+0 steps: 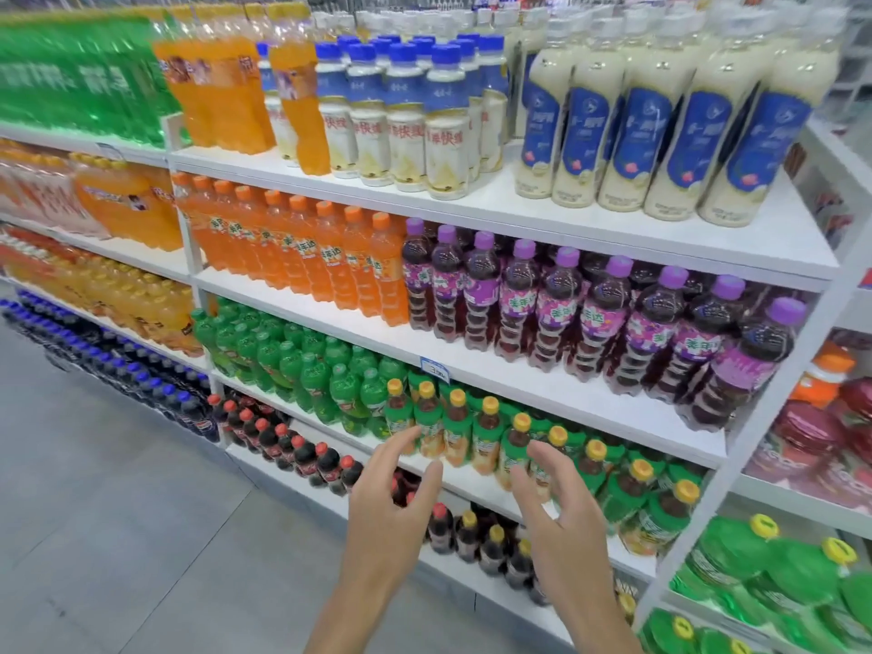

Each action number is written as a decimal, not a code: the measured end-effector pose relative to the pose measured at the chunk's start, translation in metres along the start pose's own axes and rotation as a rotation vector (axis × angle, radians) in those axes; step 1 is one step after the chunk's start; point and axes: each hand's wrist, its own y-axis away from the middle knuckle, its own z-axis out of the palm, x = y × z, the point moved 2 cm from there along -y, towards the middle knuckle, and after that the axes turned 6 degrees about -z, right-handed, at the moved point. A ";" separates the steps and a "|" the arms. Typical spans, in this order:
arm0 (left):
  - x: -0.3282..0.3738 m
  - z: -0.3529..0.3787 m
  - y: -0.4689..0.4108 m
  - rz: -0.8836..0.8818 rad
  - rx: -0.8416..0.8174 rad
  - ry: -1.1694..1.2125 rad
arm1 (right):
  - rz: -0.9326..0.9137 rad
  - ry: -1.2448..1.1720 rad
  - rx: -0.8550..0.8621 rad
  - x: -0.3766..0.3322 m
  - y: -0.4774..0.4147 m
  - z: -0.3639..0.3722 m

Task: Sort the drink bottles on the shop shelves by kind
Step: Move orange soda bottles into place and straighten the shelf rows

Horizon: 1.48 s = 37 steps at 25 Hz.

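White shop shelves [533,370] hold rows of drink bottles. My left hand [391,502] and my right hand [561,512] are raised in front of the third shelf, fingers loosely spread, holding nothing. Just beyond the fingertips stand tea bottles with yellow caps and green labels [457,427]. Green soda bottles [311,375] fill the left of that shelf. Above them are orange soda bottles [302,247] and purple grape soda bottles [566,295]. One tall orange bottle [302,96] stands among blue-capped white bottles [406,115] on the top shelf.
Cream bottles with blue labels [660,129] fill the top right. Cola bottles with red caps [302,455] and dark yellow-capped bottles [495,545] sit on the lowest shelf. A grey floor [118,535] lies at left. Another shelf unit [802,559] stands at right.
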 end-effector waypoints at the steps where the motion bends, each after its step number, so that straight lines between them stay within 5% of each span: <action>1: -0.004 -0.010 -0.007 0.002 0.008 0.002 | -0.012 0.014 -0.005 -0.007 -0.004 0.012; 16: -0.032 -0.183 -0.190 0.095 -0.121 0.084 | -0.032 0.022 0.073 -0.123 -0.093 0.210; 37: 0.011 -0.210 -0.449 0.268 -0.083 0.140 | -0.231 -0.090 0.170 -0.218 -0.310 0.306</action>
